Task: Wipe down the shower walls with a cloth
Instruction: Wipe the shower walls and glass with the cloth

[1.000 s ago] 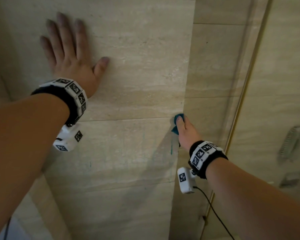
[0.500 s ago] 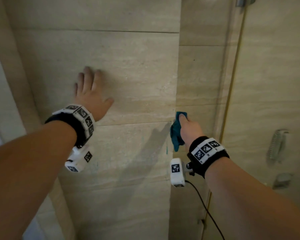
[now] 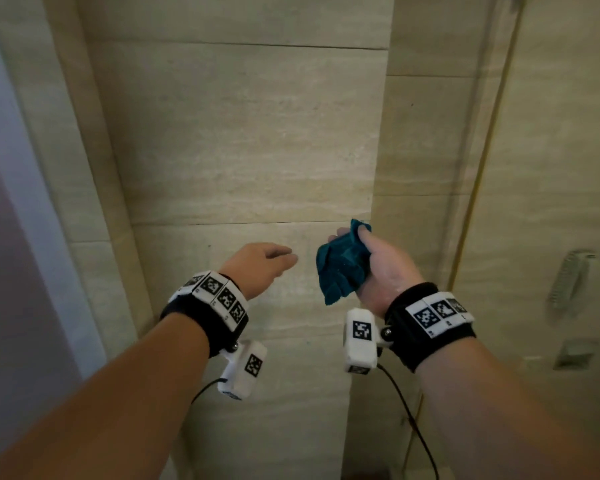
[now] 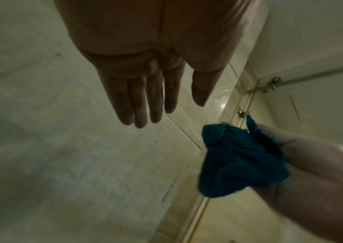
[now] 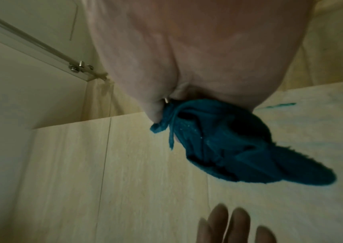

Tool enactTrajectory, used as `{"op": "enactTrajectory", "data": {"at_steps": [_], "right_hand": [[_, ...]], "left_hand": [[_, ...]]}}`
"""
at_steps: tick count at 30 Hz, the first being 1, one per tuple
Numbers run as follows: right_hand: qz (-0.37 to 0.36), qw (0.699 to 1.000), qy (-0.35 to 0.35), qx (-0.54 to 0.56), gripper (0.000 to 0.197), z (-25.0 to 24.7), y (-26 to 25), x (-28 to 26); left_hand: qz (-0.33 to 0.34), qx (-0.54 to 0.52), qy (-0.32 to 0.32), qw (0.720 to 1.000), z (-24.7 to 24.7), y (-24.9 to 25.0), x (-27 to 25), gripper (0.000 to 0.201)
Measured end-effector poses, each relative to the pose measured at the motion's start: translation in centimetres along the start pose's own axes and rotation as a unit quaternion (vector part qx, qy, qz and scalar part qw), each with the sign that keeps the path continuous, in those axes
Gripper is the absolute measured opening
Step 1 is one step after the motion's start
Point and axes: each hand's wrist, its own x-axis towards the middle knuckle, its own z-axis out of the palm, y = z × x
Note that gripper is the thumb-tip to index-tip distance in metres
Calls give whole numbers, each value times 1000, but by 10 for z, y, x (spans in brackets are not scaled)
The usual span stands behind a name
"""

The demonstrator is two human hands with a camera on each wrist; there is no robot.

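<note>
A crumpled teal cloth is bunched in my right hand, which grips it just off the beige tiled shower wall, near the wall's outer corner. The cloth hangs from the curled fingers in the right wrist view. My left hand hovers a short way to the left of the cloth, off the wall, holding nothing. Its fingers are straight and close together.
A glass shower door with a brass-coloured edge strip stands to the right, with a metal handle seen through it. A door rail and bracket run overhead. A pale wall edge lies at the left.
My left hand has come off the wall and dropped down and to the right, close to the cloth. My right hand has pulled the cloth away from the wall corner and turned it toward the left hand.
</note>
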Motion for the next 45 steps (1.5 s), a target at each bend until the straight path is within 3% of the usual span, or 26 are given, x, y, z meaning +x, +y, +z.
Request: {"op": "enactTrajectory", "data": {"at_steps": [2, 4, 12, 15, 19, 22, 24, 26, 29, 31, 32, 34, 37, 42, 45], "right_hand": [[16, 1000, -4, 0, 36, 0, 12, -2], [30, 999, -11, -3, 37, 1, 21, -4], [52, 999, 1, 1, 38, 2, 34, -6], [48, 998, 33, -33, 29, -5, 40, -8], [109, 992, 22, -66, 33, -14, 58, -13], [116, 993, -2, -11, 37, -14, 73, -19], [97, 995, -13, 22, 37, -14, 81, -21], [80, 996, 3, 34, 38, -18, 89, -20], [70, 994, 84, 26, 34, -30, 96, -16], [58, 991, 118, 15, 31, -40, 96, -16], [47, 990, 130, 11, 30, -44, 96, -16], [14, 986, 161, -34, 22, -51, 91, -19], [-54, 969, 185, -153, 5, -58, 81, -24], [-122, 944, 211, -221, 12, -68, 67, -11], [-157, 935, 227, -224, 36, -74, 55, 8]], "left_hand": [[-55, -147, -50, 986, 13, -1, -6, 36], [-84, -221, -77, 969, 20, -4, -9, 29], [-104, -286, -59, 951, 24, -10, -11, 13], [-107, -314, -38, 943, 25, -6, -12, 12], [-123, -396, 10, 910, 32, 0, -13, 13], [-116, -417, -49, 900, 38, 1, -18, 11], [-106, -393, -104, 907, 42, 2, -22, 17], [-103, -368, -110, 917, 44, 2, -23, 17], [-86, -271, -23, 959, 42, -9, -16, 13], [-35, -90, 60, 994, 35, -22, -10, 13], [-9, 10, 85, 996, 31, -29, -10, 21], [37, 148, 113, 982, 25, -39, -9, 43], [81, 214, 140, 963, 19, -43, -6, 64], [121, 249, 176, 945, 29, -40, 14, 79], [154, 267, 203, 930, 39, -37, 33, 84]]}}
